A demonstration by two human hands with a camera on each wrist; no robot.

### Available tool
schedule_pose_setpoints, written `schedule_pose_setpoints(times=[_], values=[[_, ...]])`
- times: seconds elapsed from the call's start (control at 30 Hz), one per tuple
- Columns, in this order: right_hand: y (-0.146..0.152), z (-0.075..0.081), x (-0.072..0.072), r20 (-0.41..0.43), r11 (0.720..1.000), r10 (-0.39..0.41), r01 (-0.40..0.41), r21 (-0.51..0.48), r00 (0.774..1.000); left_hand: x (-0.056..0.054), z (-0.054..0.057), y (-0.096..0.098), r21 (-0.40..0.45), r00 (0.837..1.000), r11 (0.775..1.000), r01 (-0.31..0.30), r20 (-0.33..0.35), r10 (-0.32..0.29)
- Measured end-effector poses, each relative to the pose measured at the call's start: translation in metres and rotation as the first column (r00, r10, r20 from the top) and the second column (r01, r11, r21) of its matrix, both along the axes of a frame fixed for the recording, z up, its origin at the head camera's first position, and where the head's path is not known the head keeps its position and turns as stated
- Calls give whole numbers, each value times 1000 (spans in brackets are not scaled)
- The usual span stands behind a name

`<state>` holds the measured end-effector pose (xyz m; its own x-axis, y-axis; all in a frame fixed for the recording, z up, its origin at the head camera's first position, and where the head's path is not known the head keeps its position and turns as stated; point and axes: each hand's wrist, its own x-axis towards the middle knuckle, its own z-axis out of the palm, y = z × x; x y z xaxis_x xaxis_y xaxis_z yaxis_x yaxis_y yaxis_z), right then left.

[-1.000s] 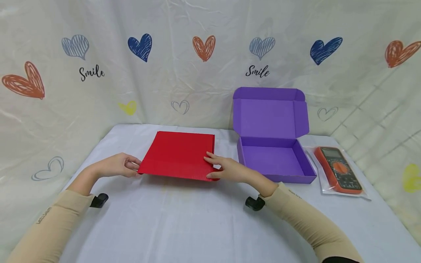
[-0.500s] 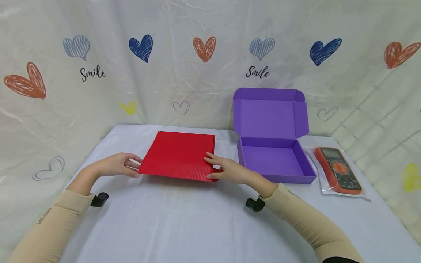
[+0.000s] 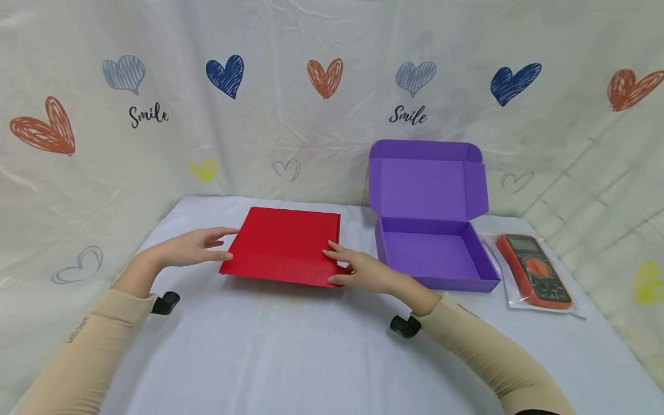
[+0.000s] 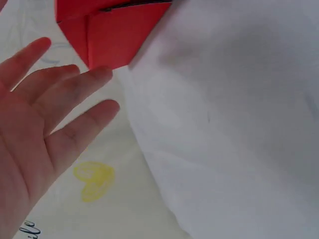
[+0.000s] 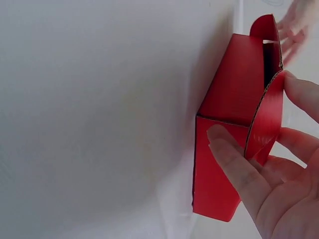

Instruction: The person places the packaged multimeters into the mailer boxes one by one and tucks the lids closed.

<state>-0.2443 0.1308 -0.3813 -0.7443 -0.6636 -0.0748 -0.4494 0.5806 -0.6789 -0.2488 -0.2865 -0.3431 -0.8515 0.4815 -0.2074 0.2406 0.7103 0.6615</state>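
Note:
A red cardboard box [image 3: 285,242] sits on the white cloth, its lid lowered over it and the front edge jutting out. In the right wrist view, a rounded flap [image 5: 266,117] sticks out at the right front corner. My right hand [image 3: 363,270] holds that corner, with the thumb by the side wall and fingers spread along the lid's right edge. My left hand [image 3: 194,248] is beside the box's left edge, its fingers extended and their tips right at the red cardboard. The left wrist view shows those fingers straight and apart below a box corner [image 4: 117,37].
To the right stands a purple box [image 3: 438,282] with its lid raised. Beyond it lies an orange multimeter [image 3: 536,271] in a clear plastic bag. A curtain [image 3: 353,132] printed with hearts hangs behind the white-covered table [image 3: 290,357].
My left hand has moved from the front left corner back along the left edge, and its fingers have straightened. The right hand and the red box stay nearly in place.

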Motion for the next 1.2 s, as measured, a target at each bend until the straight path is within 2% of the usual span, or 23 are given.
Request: schedule_pose_setpoints(times=[0.2,0.4,0.7,0.93,1.03,1.2], values=[[2,-1,-1,-3,1000,7,-7,6,1000,-2,-14,7,35,997,999,23,68,-25],[1,0,1,-17,1000,-3,4,21,1000,0,-15,7,69,995,998,-15,98,8],[1,-2,1,-34,1000,10,-10,25,999,0,-20,9,105,997,994,-8,73,0],[3,-3,0,-37,999,22,-21,27,999,-2,-24,13,71,999,997,11,46,-14],[5,-2,2,-90,998,12,-7,57,996,-1,-23,13,64,997,998,10,71,-14],[8,-1,8,-236,979,-70,112,171,969,-1,-20,12,52,994,999,10,105,-16]])
